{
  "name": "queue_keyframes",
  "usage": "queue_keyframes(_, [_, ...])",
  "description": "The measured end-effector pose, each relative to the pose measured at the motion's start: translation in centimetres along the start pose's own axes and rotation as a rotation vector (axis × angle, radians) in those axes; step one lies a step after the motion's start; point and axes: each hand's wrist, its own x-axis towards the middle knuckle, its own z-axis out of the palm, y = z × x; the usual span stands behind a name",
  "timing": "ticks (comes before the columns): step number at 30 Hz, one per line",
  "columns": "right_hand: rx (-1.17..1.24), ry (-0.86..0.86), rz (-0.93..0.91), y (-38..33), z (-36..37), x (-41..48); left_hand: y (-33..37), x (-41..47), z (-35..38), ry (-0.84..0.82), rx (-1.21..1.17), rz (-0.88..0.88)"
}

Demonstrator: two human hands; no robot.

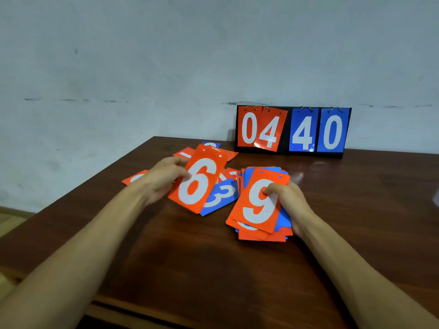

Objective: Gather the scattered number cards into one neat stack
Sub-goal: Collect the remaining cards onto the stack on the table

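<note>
On the desk [356, 210], your two hands each hold number cards before one scoreboard.
The scoreboard [292, 131] stands against the wall showing four cards: two orange, 0 and 4, and two blue, 4 and 0. Your right hand [289, 200] grips the stack [259, 205], orange 9 on top, mid-desk. Your left hand [164, 179] pinches one orange 6 card [197, 184] over one blue 3 card [222, 195]. More loose cards overlap behind; I cannot tell how many.

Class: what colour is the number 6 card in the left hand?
The 6 card is orange-red with a white numeral; head view.
</note>
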Motion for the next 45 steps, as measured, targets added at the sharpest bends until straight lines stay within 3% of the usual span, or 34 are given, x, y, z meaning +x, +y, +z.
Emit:
queue_keyframes(2, [0.013,0.034,-0.012,-0.1,-0.1,-0.1,0.0,0.2,2.1,0.041,-0.110,0.019])
queue_keyframes(6, [0.075,0.059,0.014,0.0,-0.5,0.1,-0.5,0.7,6.6,-0.087,-0.281,0.010])
queue_keyframes(10, [0.071,-0.006,-0.002,-0.1,-0.2,0.1,-2.2,1.2,9.0,0.023,0.227,0.268])
queue_keyframes(12, [0.019,0.032,-0.018,0.0,-0.1,0.2,-2.9,1.3,9.1,0.063,0.425,0.431])
queue_keyframes(14, [0.002,0.105,-0.003,0.2,-0.2,0.4,-3.4,1.8,8.1,0.081,0.551,0.477])
queue_keyframes(18, [0.061,0.226,0.006,-0.1,-1.0,0.7,-4.4,3.8,4.9,0.157,0.960,0.335])
queue_keyframes(20, [0.072,0.242,0.007,-0.2,-1.2,0.7,-4.7,4.0,4.3,0.124,1.166,0.187])
queue_keyframes(22, [0.063,0.214,0.009,-0.1,-1.1,0.7,-4.4,3.7,4.5,0.062,1.222,0.092])
queue_keyframes(26, [0.041,0.176,0.013,0.1,-0.9,0.8,-3.6,3.5,4.7,0.016,1.118,0.002])
queue_keyframes(33, [0.041,0.160,0.023,0.5,-0.8,1.2,-2.4,2.9,5.1,0.226,-0.065,0.011])
queue_keyframes(36, [0.008,0.161,0.008,0.7,-0.9,1.5,-2.7,2.6,5.9,0.202,-0.365,0.054])
queue_keyframes(38, [0.023,0.143,0.005,0.6,-0.9,1.5,-3.3,2.1,6.8,0.139,-0.325,0.088])
queue_keyframes(43, [-0.013,0.097,-0.045,1.1,0.1,1.4,-3.6,0.9,8.8,0.015,0.166,0.236])
queue_keyframes(45, [-0.033,0.139,-0.064,1.2,0.6,1.7,-4.0,1.2,8.5,0.041,0.388,0.352])
